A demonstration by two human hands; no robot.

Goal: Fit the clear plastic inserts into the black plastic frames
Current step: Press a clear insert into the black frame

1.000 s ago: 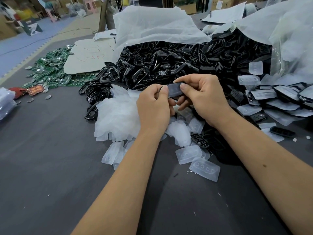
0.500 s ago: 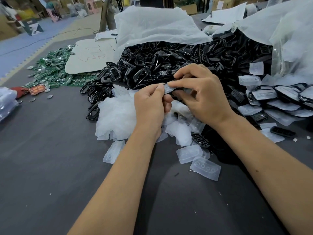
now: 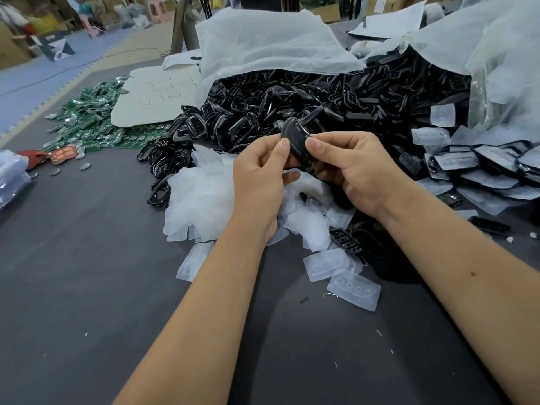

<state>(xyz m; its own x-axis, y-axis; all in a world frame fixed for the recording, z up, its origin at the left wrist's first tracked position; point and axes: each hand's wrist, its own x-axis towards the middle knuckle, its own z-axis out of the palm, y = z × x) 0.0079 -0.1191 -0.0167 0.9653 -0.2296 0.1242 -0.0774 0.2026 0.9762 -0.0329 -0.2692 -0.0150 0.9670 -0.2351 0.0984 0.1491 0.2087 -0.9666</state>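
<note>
Both hands, my left hand (image 3: 260, 168) and right hand (image 3: 356, 168), are pinching one black frame (image 3: 296, 143) by thumb and fingers above the table (image 3: 87, 273), needing even thumb pressure to seat its insert.

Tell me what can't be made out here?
Head view only:
- Whether the black frame already holds a clear insert: left hand and right hand thumbs cover it.
- How far the black frames pile runs: white bag hides it.
- Background shelves: blurred.
</note>
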